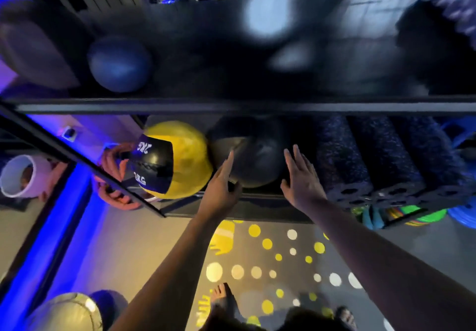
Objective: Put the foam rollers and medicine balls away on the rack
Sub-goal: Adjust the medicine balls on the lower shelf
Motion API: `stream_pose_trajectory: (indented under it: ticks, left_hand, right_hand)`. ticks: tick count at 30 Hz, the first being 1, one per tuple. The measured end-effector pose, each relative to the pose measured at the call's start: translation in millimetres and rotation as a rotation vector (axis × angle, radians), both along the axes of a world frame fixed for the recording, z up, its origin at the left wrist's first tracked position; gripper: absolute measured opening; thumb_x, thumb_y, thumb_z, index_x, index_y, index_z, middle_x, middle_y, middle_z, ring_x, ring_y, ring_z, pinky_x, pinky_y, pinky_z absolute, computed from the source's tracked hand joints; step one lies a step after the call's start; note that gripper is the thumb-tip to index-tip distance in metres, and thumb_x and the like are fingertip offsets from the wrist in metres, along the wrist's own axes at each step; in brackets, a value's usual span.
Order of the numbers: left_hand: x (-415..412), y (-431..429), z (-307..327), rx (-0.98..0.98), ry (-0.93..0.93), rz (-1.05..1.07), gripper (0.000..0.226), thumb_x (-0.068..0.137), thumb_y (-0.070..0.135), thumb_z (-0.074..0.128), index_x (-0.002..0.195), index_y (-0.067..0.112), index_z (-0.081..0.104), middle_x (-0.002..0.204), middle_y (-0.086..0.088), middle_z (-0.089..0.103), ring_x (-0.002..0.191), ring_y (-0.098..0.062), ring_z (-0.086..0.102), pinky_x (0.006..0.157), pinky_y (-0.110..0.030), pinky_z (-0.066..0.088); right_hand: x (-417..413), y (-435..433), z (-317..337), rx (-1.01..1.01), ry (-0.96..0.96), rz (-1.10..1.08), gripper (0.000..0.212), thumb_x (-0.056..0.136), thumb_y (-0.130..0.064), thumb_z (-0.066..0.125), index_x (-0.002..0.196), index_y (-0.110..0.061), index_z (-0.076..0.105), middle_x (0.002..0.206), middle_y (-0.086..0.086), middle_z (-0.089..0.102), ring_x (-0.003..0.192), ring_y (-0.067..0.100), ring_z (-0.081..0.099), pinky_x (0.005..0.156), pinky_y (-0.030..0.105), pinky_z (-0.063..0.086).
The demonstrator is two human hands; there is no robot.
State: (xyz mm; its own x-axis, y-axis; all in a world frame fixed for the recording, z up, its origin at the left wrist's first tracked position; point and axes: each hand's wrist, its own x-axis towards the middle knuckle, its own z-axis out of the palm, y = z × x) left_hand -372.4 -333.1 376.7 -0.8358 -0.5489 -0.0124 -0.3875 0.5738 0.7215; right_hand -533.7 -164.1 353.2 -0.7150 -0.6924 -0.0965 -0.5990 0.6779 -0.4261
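While the dark medicine ball [255, 160] sits on the rack shelf [257, 199], both hands flank it, fingers straight, holding nothing: left hand [221, 183] at its left, right hand [302, 178] just right. Yellow ball [185, 160] touching its left; foam rollers [360, 158] right. Likely placing step; next, fetch another

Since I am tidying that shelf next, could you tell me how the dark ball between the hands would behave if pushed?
Being round, the dark ball would probably roll, though the yellow ball close on its left may stop it. It looks about as big as that neighbour, which is marked KG, so likely heavy.
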Motion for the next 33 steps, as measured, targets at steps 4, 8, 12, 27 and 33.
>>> stream_pose_trajectory:
  ticks: [4,8,12,27,33]
  left_hand:
    - [23.4,-66.8,9.3,-0.008,-0.022,0.012,0.081,0.096,0.021,0.063,0.161,0.033,0.015,0.15,-0.004,0.051,0.123,-0.026,0.06,0.093,-0.038,0.054]
    - [23.4,-102.5,5.5,-0.014,-0.171,-0.107,0.081,0.098,0.024,0.06,0.162,0.032,0.01,0.149,-0.007,0.052,0.121,-0.03,0.062,0.093,-0.036,0.051]
    - [15.8,-105.5,-5.1,0.027,-0.19,-0.149,0.079,0.099,0.026,0.06,0.161,0.033,0.012,0.149,-0.006,0.051,0.128,-0.03,0.057,0.097,-0.038,0.05]
    - [-6.6,-95.0,-100.9,0.23,-0.137,0.061,0.06,0.104,0.024,0.054,0.158,0.029,0.028,0.136,0.012,0.054,0.128,-0.012,0.056,0.089,-0.021,0.044]
    - [-71.0,-125.5,-115.2,-0.04,0.073,0.169,0.055,0.102,0.031,0.055,0.153,0.017,0.041,0.157,-0.009,0.042,0.148,-0.018,0.035,0.119,-0.03,0.032]
  right_hand:
    - [31.0,-62.1,6.0,0.014,-0.024,-0.037,0.083,0.096,-0.025,0.057,0.162,-0.015,0.006,0.17,0.007,-0.006,0.154,0.031,0.014,0.124,0.045,0.021]
    - [55.1,-93.6,10.3,-0.058,-0.085,-0.109,0.082,0.097,-0.024,0.057,0.162,-0.015,0.008,0.17,0.004,-0.001,0.153,0.029,0.019,0.123,0.043,0.025]
    - [57.0,-92.0,-6.3,-0.015,-0.093,-0.159,0.082,0.095,-0.022,0.058,0.162,-0.014,0.011,0.17,0.006,0.007,0.151,0.029,0.025,0.122,0.045,0.028]
    - [-38.1,-148.2,-97.4,-0.037,-0.051,-0.233,0.087,0.088,-0.02,0.065,0.159,-0.018,0.014,0.17,0.0,0.001,0.151,0.033,0.019,0.123,0.046,0.025]
    - [-39.3,-148.4,-134.8,-0.045,0.138,-0.204,0.094,0.083,-0.019,0.063,0.161,-0.016,0.01,0.17,0.002,0.004,0.155,0.028,0.011,0.125,0.047,0.022]
